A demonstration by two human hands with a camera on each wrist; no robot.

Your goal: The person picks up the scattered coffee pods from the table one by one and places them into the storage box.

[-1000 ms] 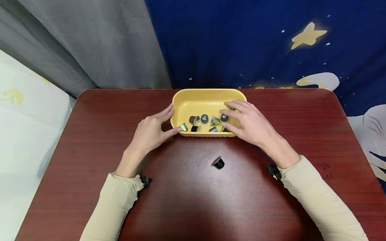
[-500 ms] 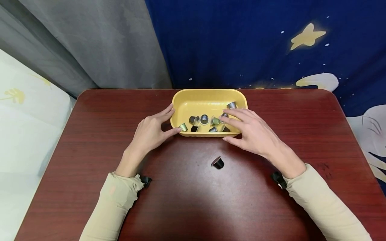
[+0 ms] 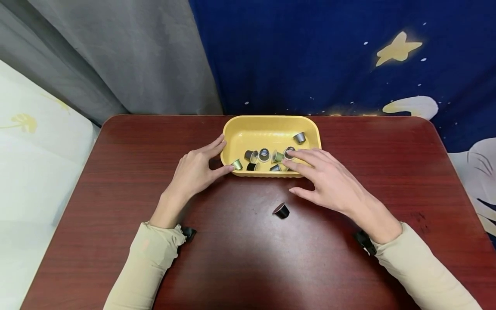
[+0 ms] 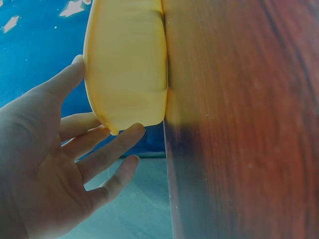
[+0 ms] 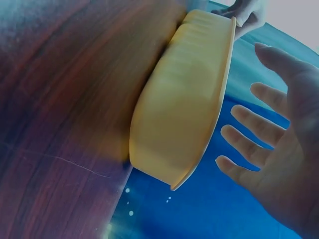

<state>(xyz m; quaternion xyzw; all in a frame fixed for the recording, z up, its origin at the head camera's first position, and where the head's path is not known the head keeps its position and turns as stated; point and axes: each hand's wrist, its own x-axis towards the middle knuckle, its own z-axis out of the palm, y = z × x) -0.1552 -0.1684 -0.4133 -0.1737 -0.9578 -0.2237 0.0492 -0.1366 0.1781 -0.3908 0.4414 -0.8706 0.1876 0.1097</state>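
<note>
A yellow oblong tray (image 3: pixel 271 125) stands at the table's far middle and holds several small coffee capsules (image 3: pixel 264 155). My left hand (image 3: pixel 193 170) rests against the tray's left end, thumb at its near corner and fingers at the rim; the left wrist view shows the straight fingers (image 4: pixel 107 157) touching the tray (image 4: pixel 127 64). My right hand (image 3: pixel 329 178) hovers with spread fingers over the tray's near right corner, holding nothing; the right wrist view shows it (image 5: pixel 279 144) beside the tray (image 5: pixel 184 114). A single dark capsule (image 3: pixel 281 210) lies on the table just in front of the right thumb.
The dark red wooden table (image 3: pixel 116 193) has bare surface on both sides of the tray and in front. A grey curtain (image 3: pixel 116 56) and a blue star-print cloth (image 3: pixel 329 56) hang behind. A pale cushion (image 3: pixel 31 150) sits left of the table.
My right hand has drawn back out of the tray toward me and to the right, uncovering a capsule at the tray's far right. The left hand has stayed put.
</note>
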